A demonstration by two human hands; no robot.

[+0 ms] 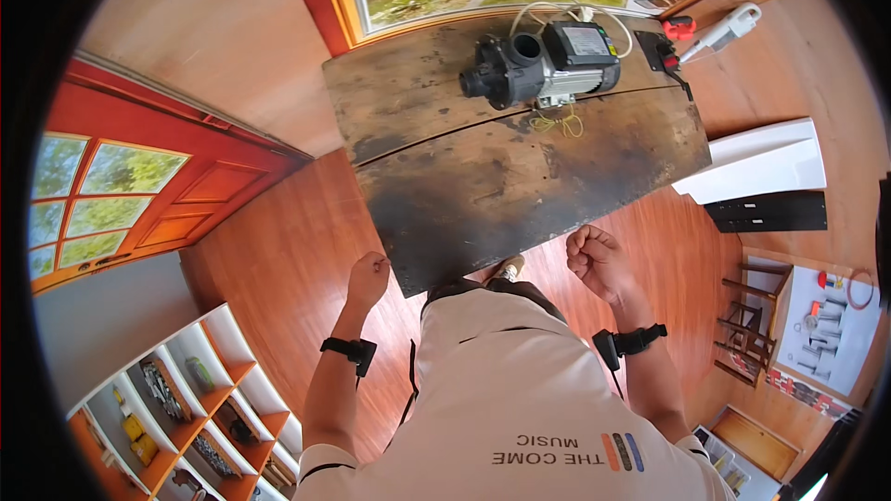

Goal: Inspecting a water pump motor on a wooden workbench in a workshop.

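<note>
My left hand [369, 280] is curled closed beside the near left corner of the wooden table [436, 213], with nothing visible in it. My right hand [599, 263] hovers by the table's near edge, its fingers curled in, and no object shows there. Both hands are apart from the electric water pump [548, 65], which lies at the table's far side. The pump has a black housing with round ports at its left and a grey finned motor at its right. A white cord [620, 28] loops behind it, and a thin yellow-green wire [560, 122] lies in front.
A power strip [665, 54] sits at the table's far right corner, near a white-and-red handheld tool [729, 31]. A shelf unit [200, 399] with parts stands lower left; a red door [186, 186] is at left. Wooden stools [750, 320] and a display table [826, 325] are at right.
</note>
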